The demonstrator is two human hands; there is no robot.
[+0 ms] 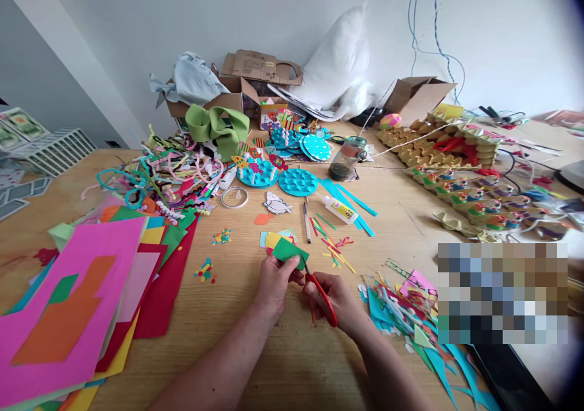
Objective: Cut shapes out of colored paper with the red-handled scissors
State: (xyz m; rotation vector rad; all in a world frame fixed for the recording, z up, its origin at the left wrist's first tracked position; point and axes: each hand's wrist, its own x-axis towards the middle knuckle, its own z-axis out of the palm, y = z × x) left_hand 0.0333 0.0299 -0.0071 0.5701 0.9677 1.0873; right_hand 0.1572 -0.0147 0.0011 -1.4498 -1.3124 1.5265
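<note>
Green paper (285,250): one piece, raised just above the table (246,350) between the two hands.
Left hand (274,280): one, closed in a pinch on the green paper, thumb on top.
Right hand (340,295): one, curled round the handles of the scissors.
Scissors (325,297): one red-handled pair, blades at the paper's right edge.
Yellow paper (275,239): one small piece seen just beyond the green, other colours showing beside it.
Pen (307,222): one, lying ahead of the hands.
Glue bottle (341,210): one, on its side, touching blue strips (358,201) too overlapped to count.
White fish (277,203): one cutout, near one orange cutout (263,219).
Confetti (222,236): two clusters, left of the hands.
Blue discs (298,182): two at the front, side by side, the left one bearing patterned fish; more behind, count unclear.
Jar (345,159): one, right of the discs.
Pink sheet (104,247): one large, topping the left stack, with one orange and one green piece on it.
</note>
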